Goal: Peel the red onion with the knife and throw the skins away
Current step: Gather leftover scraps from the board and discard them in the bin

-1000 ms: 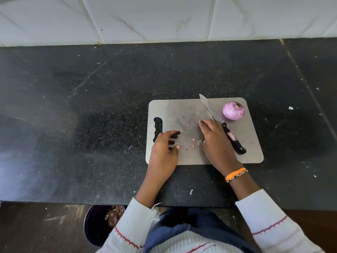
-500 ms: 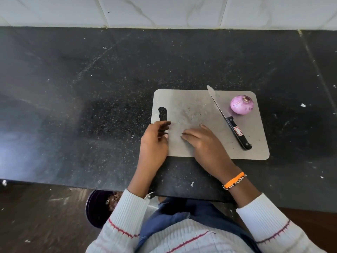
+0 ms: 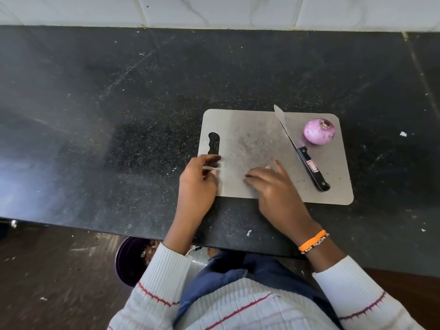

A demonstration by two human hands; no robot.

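Countertop board: knife tip points away, leftward.

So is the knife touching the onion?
Apart. The head view shows bare cutting board between the knife blade and the onion; neither hand is near them.

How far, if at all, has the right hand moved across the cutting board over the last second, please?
Yes. The right hand has slid toward the board's near-left part, away from the knife, whose handle it lay beside.

Black speckled counter, white tiles; brown floor
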